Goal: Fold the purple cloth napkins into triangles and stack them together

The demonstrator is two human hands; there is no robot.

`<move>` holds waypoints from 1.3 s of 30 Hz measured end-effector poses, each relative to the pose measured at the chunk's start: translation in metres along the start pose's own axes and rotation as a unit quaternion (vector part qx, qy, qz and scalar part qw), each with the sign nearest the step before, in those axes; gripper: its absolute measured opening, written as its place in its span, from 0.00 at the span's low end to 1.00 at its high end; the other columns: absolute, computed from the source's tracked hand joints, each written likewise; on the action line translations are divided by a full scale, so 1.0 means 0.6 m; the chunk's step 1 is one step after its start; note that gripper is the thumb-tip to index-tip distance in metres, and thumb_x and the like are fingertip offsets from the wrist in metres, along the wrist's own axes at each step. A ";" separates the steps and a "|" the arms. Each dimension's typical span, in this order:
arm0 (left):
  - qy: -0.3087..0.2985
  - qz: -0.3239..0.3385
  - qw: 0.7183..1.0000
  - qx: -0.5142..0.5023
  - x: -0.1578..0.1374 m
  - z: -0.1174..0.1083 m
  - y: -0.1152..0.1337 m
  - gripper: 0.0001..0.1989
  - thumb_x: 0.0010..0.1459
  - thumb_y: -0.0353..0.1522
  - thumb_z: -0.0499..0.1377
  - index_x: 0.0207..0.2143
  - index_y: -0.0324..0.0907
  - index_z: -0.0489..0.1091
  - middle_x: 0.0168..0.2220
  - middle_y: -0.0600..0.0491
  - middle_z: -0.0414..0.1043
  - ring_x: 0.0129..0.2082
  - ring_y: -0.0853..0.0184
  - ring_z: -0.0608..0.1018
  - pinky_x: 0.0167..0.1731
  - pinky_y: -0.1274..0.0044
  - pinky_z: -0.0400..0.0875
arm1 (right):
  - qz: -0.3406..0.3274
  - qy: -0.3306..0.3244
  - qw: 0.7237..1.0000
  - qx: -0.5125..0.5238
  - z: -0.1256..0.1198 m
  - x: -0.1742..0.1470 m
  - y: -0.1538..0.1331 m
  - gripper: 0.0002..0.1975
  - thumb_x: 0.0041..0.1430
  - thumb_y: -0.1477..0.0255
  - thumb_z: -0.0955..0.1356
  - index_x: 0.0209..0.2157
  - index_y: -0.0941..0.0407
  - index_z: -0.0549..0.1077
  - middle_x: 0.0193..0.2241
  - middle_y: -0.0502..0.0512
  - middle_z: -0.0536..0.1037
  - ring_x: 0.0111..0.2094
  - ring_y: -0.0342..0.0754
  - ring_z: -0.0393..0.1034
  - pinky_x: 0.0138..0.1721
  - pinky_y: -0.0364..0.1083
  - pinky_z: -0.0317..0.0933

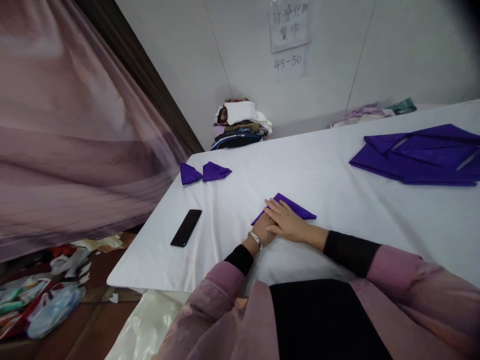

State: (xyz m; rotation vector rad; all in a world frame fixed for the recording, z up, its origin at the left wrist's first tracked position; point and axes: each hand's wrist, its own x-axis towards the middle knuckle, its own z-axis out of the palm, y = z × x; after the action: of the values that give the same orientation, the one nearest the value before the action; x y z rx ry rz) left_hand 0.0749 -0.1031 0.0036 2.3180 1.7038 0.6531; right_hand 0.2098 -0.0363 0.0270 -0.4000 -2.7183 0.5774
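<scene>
A purple cloth napkin (300,210), folded into a triangle, lies on the white-covered table (240,185) in front of me. My right hand (287,221) rests flat on it, fingers stretched toward the left. Partly under the right hand's fingers is my left hand (263,227), pressed down at the napkin's near left edge; its fingertips are largely hidden. A silver bracelet (256,240) circles my left wrist.
Two folded purple napkins (215,171) stand at the far left edge. A black phone (186,228) lies left of my hands. Several purple cloths (416,155) are spread at the right. Stacked clothes (240,125) sit behind the table; a curtain (75,125) hangs left.
</scene>
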 end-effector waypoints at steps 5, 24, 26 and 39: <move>-0.006 0.005 0.999 -0.032 -0.008 -0.004 -0.005 0.18 0.58 0.27 0.48 0.51 0.40 0.64 0.55 0.48 0.65 0.58 0.63 0.62 0.58 0.66 0.56 | 0.052 -0.035 0.998 -0.007 0.032 0.003 0.026 0.39 0.59 0.49 0.55 0.64 0.58 0.46 0.64 0.62 0.46 0.64 0.55 0.35 0.61 0.58 0.33; -0.058 -0.079 0.993 0.059 -0.052 -0.019 0.003 0.25 0.61 0.39 0.49 0.59 0.39 0.55 0.62 0.45 0.54 0.63 0.60 0.53 0.60 0.62 0.49 | 0.060 -0.024 0.987 -0.148 0.012 -0.114 0.095 0.37 0.60 0.50 0.54 0.64 0.57 0.45 0.63 0.61 0.50 0.63 0.55 0.41 0.59 0.58 0.42; -0.070 -0.117 0.987 0.080 -0.074 -0.029 0.006 0.28 0.61 0.41 0.49 0.60 0.39 0.52 0.63 0.46 0.50 0.64 0.60 0.50 0.60 0.61 0.47 | 0.060 -0.026 0.986 -0.150 0.011 -0.115 0.095 0.37 0.60 0.50 0.54 0.64 0.57 0.45 0.63 0.61 0.50 0.63 0.55 0.41 0.59 0.58 0.43; 0.131 -0.235 0.960 0.073 -0.147 -0.048 -0.022 0.17 0.57 0.34 0.55 0.49 0.41 0.67 0.45 0.48 0.73 0.47 0.63 0.71 0.50 0.67 0.64 | 0.067 -0.035 0.987 -0.145 0.014 -0.119 0.098 0.38 0.60 0.50 0.53 0.64 0.58 0.44 0.63 0.60 0.50 0.63 0.55 0.39 0.60 0.58 0.40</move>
State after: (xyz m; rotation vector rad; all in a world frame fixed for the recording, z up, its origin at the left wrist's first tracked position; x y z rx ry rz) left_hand 0.0294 -0.1851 0.0030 1.8531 2.3860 0.7794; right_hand 0.2829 -0.0116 -0.0239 -0.6501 -2.8661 0.2297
